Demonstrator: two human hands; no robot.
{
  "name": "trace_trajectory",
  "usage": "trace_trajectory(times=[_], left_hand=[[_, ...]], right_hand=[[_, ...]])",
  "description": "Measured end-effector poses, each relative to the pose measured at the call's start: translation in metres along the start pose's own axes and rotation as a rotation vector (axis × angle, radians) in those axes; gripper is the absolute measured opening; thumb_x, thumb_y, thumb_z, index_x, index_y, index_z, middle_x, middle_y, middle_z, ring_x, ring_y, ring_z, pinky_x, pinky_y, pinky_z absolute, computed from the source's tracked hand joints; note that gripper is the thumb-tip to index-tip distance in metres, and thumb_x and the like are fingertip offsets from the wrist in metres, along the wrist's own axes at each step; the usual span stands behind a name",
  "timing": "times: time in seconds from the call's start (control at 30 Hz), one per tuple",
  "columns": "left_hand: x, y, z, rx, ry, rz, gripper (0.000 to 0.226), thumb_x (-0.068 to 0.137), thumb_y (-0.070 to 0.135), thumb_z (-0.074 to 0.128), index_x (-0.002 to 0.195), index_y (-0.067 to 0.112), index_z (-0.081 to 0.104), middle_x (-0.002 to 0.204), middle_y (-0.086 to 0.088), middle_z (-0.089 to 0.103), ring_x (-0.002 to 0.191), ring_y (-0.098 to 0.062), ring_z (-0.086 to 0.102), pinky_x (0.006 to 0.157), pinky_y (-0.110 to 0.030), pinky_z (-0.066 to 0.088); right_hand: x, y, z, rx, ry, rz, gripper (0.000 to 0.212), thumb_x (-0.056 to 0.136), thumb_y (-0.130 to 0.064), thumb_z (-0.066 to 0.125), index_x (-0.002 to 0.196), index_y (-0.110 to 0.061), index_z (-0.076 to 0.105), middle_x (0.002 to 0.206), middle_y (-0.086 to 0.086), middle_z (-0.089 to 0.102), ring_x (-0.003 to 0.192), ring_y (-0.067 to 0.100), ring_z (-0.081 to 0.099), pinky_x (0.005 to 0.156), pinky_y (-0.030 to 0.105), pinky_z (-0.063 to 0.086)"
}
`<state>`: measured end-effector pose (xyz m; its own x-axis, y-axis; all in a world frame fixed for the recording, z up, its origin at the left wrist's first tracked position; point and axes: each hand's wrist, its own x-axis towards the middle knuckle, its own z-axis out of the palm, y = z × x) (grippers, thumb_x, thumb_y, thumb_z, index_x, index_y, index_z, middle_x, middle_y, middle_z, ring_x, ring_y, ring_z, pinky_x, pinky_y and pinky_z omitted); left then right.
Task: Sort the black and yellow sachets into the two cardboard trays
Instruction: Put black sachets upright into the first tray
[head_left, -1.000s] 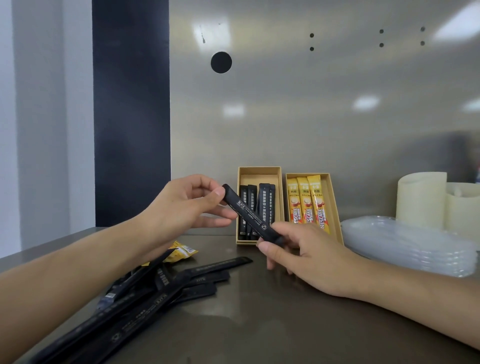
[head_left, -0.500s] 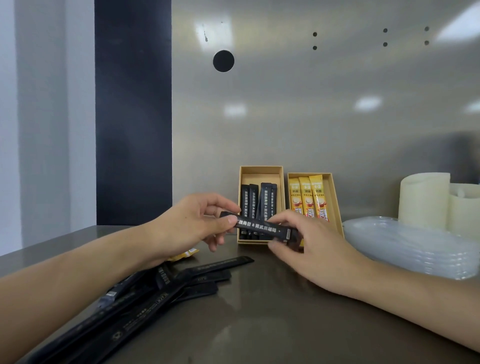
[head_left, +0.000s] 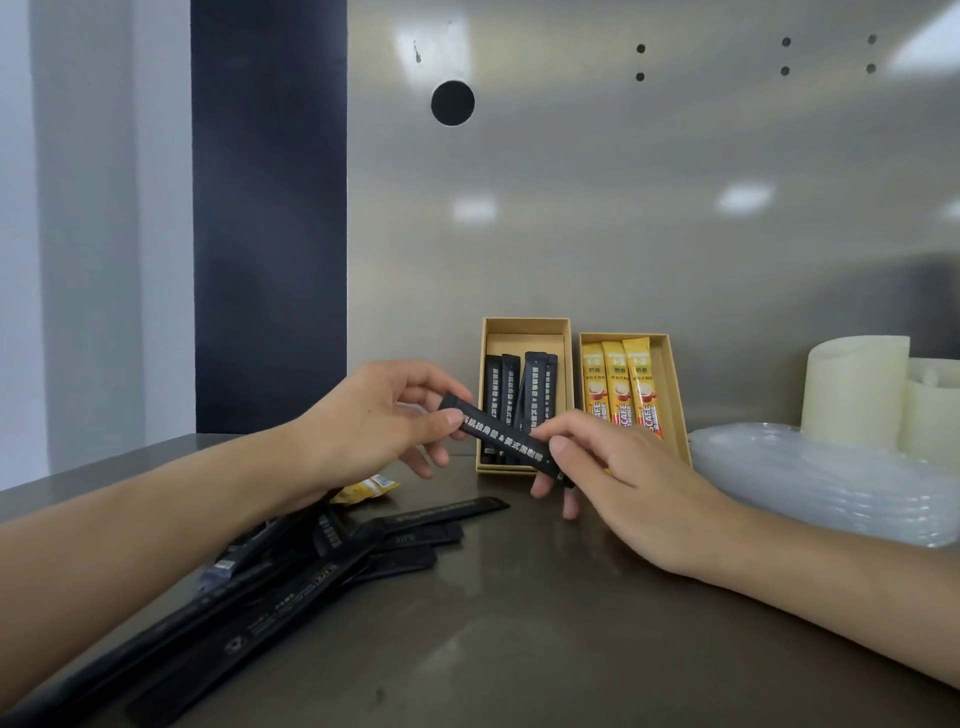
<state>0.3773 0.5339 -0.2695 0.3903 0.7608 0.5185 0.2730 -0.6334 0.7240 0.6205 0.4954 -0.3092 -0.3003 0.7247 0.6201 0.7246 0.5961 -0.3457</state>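
Both hands hold one black sachet (head_left: 501, 439) in the air just in front of the two cardboard trays. The left hand (head_left: 374, 421) pinches its upper-left end between thumb and curled fingers, while the right hand (head_left: 623, 478) pinches the lower-right end with thumb and forefinger, its other fingers hanging loosely below. The sachet slants down to the right, white print facing the camera.

Behind it, the left tray (head_left: 524, 345) holds several black sachets (head_left: 519, 395) standing lengthwise, and the right tray (head_left: 662, 364) holds three yellow sachets (head_left: 618, 384) side by side. The trays sit just beside each other on the steel counter (head_left: 519, 623).

Under the left forearm lies a loose pile of black sachets (head_left: 291, 587) – a yellow sachet (head_left: 369, 487) peeks out near the wrist. To the right sit a stack of clear plastic lids (head_left: 821, 478) and cream-coloured cylinders (head_left: 852, 389).
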Motion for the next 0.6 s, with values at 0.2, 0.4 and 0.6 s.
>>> trace_trajectory(times=[0.2,0.4,0.6], left_hand=[[-0.0008,-0.0015,0.002,0.034,-0.073,-0.008,0.016,0.092,0.004,0.07,0.108,0.006,0.071,0.082,-0.006,0.072,0.063,-0.016,0.066,0.062,-0.032,0.061],[-0.0002,-0.0041,0.0027,0.06,-0.092,-0.018,0.017,0.092,0.006,0.071,0.109,0.006,0.07,0.082,-0.004,0.072,0.065,-0.018,0.066,0.064,-0.035,0.06],[0.0,-0.0051,0.0025,0.067,-0.116,-0.016,0.014,0.091,0.009,0.072,0.106,0.009,0.071,0.092,-0.018,0.073,0.065,-0.016,0.068,0.063,-0.033,0.06]], right_hand=[[0.0014,0.0026,0.0021,-0.111,-0.017,-0.058,0.011,0.1,-0.041,0.055,0.099,-0.038,0.065,0.086,-0.023,0.074,0.082,-0.005,0.068,0.068,0.022,0.054],[0.0019,0.0064,0.0032,-0.193,0.052,-0.099,0.012,0.09,-0.053,0.058,0.09,-0.043,0.065,0.086,-0.027,0.067,0.082,-0.001,0.065,0.059,0.016,0.046],[0.0036,0.0068,0.0039,-0.172,0.04,-0.094,0.013,0.092,-0.05,0.061,0.093,-0.04,0.067,0.089,-0.029,0.064,0.082,0.0,0.063,0.059,0.013,0.044]])
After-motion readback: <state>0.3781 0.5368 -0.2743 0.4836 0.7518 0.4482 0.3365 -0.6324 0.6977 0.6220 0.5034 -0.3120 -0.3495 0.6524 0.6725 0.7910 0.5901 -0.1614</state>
